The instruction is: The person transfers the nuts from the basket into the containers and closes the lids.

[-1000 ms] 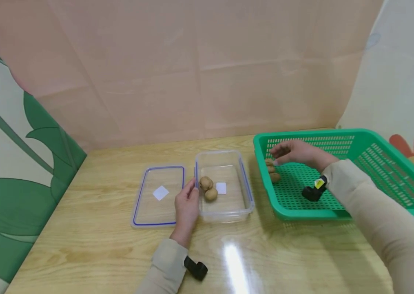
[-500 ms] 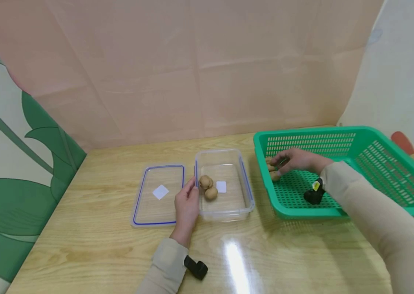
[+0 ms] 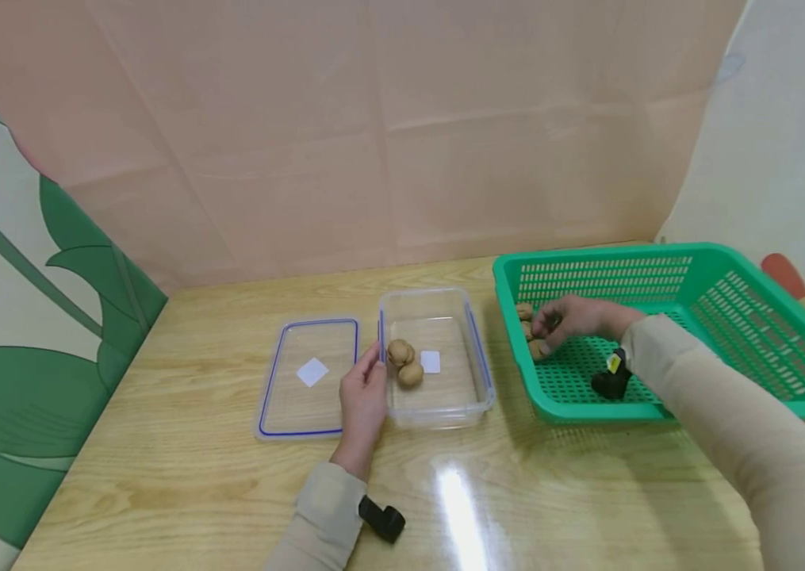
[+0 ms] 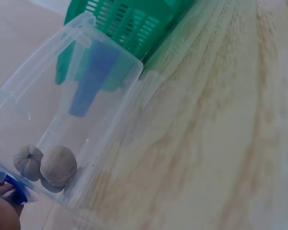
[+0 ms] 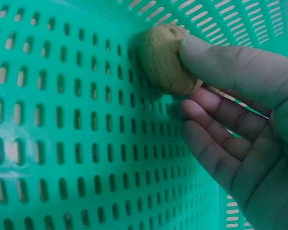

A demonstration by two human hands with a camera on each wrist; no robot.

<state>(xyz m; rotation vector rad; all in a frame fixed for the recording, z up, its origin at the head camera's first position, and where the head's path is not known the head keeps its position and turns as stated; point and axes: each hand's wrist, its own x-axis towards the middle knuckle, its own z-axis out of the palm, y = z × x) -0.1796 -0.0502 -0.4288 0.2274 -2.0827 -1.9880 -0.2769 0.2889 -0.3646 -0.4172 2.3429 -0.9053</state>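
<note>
The right hand [image 3: 573, 317] pinches a walnut [image 5: 163, 60] in the basket [image 3: 532, 388] at nine o'clock; the left hand [image 3: 362, 400] grips the box [image 3: 438, 413] at nine.

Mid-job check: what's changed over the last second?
The right hand moved nearer inside the green basket; its thumb now touches the nearest walnut, though whether it has hold is unclear. The left hand, container, its walnuts and lid stayed put.

The walnut [image 5: 165, 60] at the right hand [image 3: 575, 317] is tan, the slotted basket [image 3: 602, 413] around it green, the wood-grained worktop [image 3: 159, 452] beneath yellowish-brown.
</note>
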